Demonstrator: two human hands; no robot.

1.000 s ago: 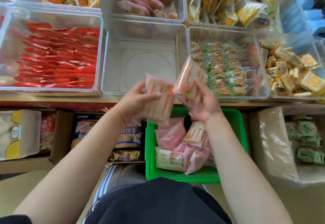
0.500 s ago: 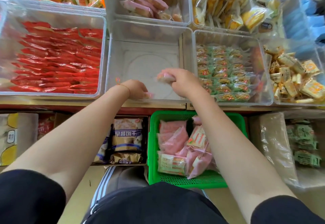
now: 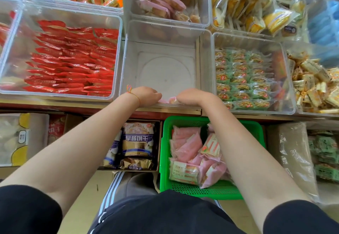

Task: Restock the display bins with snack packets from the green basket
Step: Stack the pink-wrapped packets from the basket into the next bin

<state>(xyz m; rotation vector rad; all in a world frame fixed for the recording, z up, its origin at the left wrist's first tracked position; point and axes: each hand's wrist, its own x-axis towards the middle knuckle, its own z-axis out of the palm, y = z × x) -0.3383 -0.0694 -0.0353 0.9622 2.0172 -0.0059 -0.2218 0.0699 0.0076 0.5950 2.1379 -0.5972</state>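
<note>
Both hands (image 3: 166,97) grasping pink packets (image 3: 169,100) (glossy, crumpled) at clear bin (image 3: 205,64) edge

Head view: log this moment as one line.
step: placing pink packets | target: clear bin, near edge | left hand: on packets | right hand: on packets | green basket: packets remain
</note>
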